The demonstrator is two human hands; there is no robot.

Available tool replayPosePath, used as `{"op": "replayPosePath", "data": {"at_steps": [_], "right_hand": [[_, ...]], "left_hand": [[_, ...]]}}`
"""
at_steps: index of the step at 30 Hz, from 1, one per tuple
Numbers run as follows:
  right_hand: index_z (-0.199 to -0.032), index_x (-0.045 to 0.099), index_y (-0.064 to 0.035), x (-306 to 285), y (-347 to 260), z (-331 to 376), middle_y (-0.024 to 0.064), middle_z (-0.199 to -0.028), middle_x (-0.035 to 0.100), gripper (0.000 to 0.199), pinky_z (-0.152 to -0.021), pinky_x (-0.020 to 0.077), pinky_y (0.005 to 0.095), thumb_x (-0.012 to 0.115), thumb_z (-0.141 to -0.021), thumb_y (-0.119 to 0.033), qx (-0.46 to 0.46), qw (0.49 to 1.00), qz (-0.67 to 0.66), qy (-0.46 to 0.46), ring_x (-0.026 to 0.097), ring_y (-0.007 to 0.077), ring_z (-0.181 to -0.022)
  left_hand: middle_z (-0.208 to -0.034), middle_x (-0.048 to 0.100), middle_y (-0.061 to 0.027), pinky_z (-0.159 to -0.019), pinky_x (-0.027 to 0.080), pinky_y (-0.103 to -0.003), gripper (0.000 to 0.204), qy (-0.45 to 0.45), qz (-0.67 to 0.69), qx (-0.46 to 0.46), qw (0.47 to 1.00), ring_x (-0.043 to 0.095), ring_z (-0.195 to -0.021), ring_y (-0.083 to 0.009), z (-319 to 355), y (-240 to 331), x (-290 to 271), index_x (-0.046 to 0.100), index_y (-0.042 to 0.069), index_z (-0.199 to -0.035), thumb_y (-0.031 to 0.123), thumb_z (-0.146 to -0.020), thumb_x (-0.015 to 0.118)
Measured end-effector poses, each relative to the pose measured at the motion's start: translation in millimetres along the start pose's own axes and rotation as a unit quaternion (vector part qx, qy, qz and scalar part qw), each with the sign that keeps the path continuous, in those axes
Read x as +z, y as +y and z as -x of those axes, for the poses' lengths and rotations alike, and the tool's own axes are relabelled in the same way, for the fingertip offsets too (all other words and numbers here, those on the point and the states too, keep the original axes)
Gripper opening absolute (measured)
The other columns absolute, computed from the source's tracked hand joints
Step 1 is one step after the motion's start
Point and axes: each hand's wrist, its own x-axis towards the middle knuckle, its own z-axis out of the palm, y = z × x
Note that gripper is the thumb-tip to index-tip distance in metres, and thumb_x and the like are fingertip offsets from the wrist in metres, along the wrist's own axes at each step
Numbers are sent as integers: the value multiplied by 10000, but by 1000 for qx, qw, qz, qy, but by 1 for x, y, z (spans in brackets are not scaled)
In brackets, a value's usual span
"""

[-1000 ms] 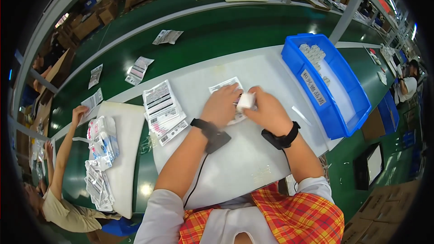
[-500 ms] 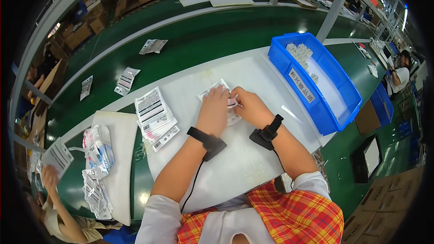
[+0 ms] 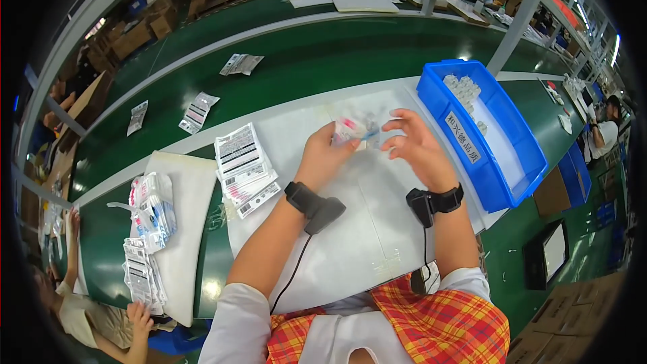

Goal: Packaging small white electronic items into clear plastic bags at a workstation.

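Over the white work surface [image 3: 323, 243], my left hand [image 3: 323, 155] is closed on a small clear plastic pouch with pink print [image 3: 348, 128]. Motion blurs the pouch's far side, so its contents cannot be made out. To its right, my right hand [image 3: 419, 148] has its fingers spread and curved, with nothing visible between them. A fanned stack of printed pouches [image 3: 240, 158] lies left of my left hand. Beyond my right hand, a blue bin [image 3: 497, 185] contains several small whitish clear pieces [image 3: 461, 91].
Loose pouches [image 3: 199, 113] rest on the green conveyor belt [image 3: 303, 54]. On a white foam sheet [image 3: 185, 249] at left are bundled pouches [image 3: 152, 209] and another pile [image 3: 140, 273]. A co-worker's hand [image 3: 140, 317] is beside that pile. A metal post [image 3: 522, 17] rises behind the bin.
My hands have moved apart; the right has opened and shifted right, while the left has lifted the pouch. The co-worker at left has lowered the pouch previously held up. The view has shifted slightly.
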Motion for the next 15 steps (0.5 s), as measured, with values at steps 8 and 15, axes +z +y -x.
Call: {"op": "replayPosePath", "data": {"at_steps": [8,15], "right_hand": [[-993,636,11,6,49,-11,20,-829,607,269,-680,457,235,577,-956,-249,71,979,175,74,539,97,-686],[-921,669,2,-2,51,-22,26,-802,644,242,-715,485,268,559,-954,-210,52,986,134,88,599,139,-696]], "left_hand": [[-982,656,-58,-773,460,-249,311,-23,3,-55,998,586,-851,-104,4,-17,11,619,-28,-1075,235,-911,636],[-914,676,-97,-791,474,-294,273,81,171,-9,982,604,-858,-162,-8,-16,16,641,-32,-1057,206,-948,563]]}}
